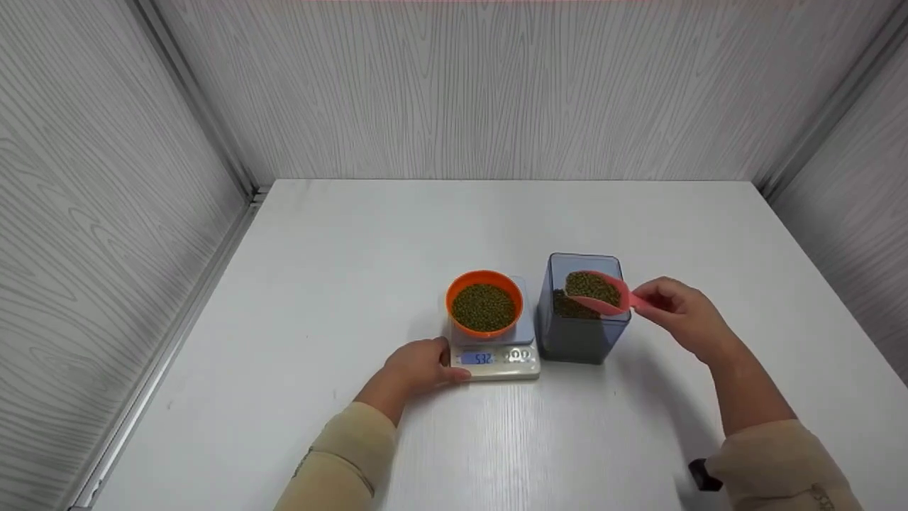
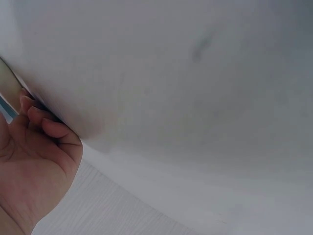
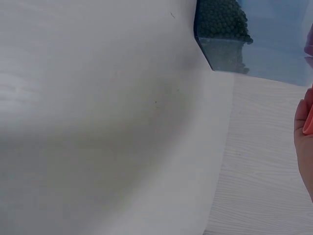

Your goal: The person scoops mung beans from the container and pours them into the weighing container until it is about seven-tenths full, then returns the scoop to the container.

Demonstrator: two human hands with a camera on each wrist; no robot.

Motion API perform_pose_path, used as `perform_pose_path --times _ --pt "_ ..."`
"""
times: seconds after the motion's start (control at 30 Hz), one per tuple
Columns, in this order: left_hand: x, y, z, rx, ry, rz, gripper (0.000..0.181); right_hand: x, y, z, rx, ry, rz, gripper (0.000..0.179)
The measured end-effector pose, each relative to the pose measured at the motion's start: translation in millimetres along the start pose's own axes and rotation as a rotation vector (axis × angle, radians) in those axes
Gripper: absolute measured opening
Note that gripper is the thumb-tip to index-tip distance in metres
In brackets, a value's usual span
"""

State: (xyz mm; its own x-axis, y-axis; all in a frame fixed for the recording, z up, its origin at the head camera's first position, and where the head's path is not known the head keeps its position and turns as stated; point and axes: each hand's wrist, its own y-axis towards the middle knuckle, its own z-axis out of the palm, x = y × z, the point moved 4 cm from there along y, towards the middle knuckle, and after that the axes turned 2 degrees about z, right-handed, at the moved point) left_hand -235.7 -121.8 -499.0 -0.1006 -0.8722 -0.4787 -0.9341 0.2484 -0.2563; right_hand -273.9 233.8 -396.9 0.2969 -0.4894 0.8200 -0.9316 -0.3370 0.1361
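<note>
My right hand (image 1: pixel 684 316) pinches the handle of a pink scoop (image 1: pixel 618 292), heaped with mung beans (image 1: pixel 593 287), over the mouth of a clear bluish container (image 1: pixel 585 341). More mung beans (image 3: pixel 222 19) lie inside that container, as the right wrist view shows through its wall. To its left, an orange bowl (image 1: pixel 484 334) of mung beans rests on a white kitchen scale (image 1: pixel 528 369) whose display reads 532. My left hand (image 1: pixel 418 365) grips the scale's front left corner, thumb along the front; its curled fingers (image 2: pixel 54 128) show at the edge in the left wrist view.
The scale and container stand side by side on a white table (image 1: pixel 319 284). Wood-grain panels (image 1: pixel 454 92) rise behind and at both sides. A small black object (image 1: pixel 704 474) shows beside the right sleeve (image 1: pixel 784 461).
</note>
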Motion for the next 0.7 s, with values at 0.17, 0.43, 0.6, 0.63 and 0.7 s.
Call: perform_pose_path --times 0.17,0.43,0.6,0.63,0.7 --pt "0.7 0.9 0.2 0.002 -0.001 0.0 0.048 12 2.2 -2 0.002 -0.086 -0.006 0.019" --pt "0.8 0.9 -0.5 0.006 0.008 0.002 0.047 0 16.6 -5 -0.016 -0.148 -0.037 0.02" --pt "1.0 1.1 -0.1 0.01 0.005 -0.009 0.047 21 23.4 2 -0.017 -0.161 -0.086 0.019" --pt "0.9 1.2 0.0 0.012 0.005 -0.012 0.047 25 24.5 4 -0.011 -0.166 -0.086 0.019" --pt "0.9 1.2 0.3 0.015 0.004 -0.019 0.047 34 26.6 8 0.005 -0.19 -0.085 0.018"
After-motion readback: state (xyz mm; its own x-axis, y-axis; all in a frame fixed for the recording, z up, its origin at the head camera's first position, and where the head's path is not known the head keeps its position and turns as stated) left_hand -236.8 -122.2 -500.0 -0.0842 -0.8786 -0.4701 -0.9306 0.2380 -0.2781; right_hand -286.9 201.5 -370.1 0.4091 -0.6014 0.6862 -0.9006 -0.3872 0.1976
